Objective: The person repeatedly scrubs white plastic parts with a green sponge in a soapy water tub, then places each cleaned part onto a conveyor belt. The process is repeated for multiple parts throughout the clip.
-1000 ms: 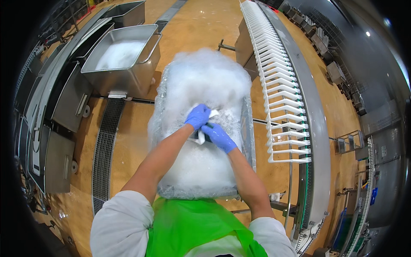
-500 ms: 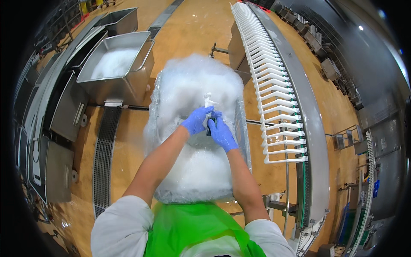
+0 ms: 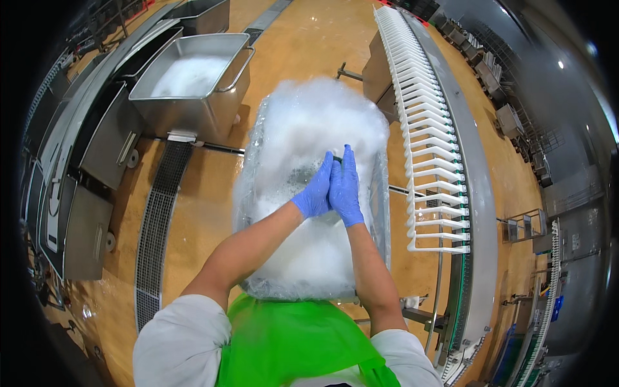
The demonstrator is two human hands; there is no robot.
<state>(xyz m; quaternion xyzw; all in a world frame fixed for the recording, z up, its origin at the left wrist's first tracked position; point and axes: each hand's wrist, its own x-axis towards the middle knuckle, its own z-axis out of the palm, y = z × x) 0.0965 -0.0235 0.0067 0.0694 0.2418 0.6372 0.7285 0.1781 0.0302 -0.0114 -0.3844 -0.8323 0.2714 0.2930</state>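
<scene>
My two blue-gloved hands meet, nearly palm to palm, over a tub (image 3: 382, 219) lined with clear plastic and heaped with white foam (image 3: 325, 106). My left hand (image 3: 314, 193) lies against my right hand (image 3: 346, 190), fingers pointing away from me. A dark green scouring pad (image 3: 337, 158) peeks out between the fingertips, pressed by my right hand. Whatever else my left hand closes on is hidden by the gloves. Left of my fingers, a greyish patch of water (image 3: 303, 175) breaks the foam.
At right runs a conveyor (image 3: 474, 193) carrying a row of white angled pieces (image 3: 433, 161). A steel cart (image 3: 193, 64) with foam inside stands at far left. Darker steel bins (image 3: 87, 226) and a floor grate (image 3: 155, 238) lie nearer on that side.
My hands have come together and closed over the pad. The small white piece seen earlier at my left fingertips no longer shows. The whole view has shifted slightly.
</scene>
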